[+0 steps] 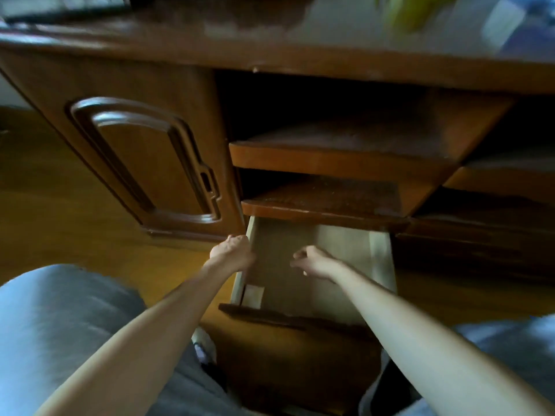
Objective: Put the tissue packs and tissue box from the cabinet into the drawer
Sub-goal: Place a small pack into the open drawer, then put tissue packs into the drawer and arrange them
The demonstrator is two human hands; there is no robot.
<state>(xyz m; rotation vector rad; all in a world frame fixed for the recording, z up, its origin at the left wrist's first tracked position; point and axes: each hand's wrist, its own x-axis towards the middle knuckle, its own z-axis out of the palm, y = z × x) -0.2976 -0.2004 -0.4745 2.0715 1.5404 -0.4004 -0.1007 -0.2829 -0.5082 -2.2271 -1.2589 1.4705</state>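
Drawer (300,265) of pale bare wood with a dark brown front stands pulled out at the frame's centre, below two brown wooden shelves (345,154) of the cabinet (120,100); no tissue pack shows inside it or on the shelves. A blurred pale rectangular shape, perhaps a tissue pack (501,21), lies on the glossy cabinet top at 1 o'clock, too smeared to tell. The left hand (232,250) reaches to the drawer's left wall at 9 o'clock of the box, fingers curled at its rim; whether it grips the rim I cannot tell. The right hand (312,261) hovers over the drawer's inside, fingers loosely curled, holding nothing. At 10 o'clock is a carved arched cabinet door (144,157). Yellow-brown wooden floor (60,205) spreads around; grey-clad knees (60,325) flank the drawer.
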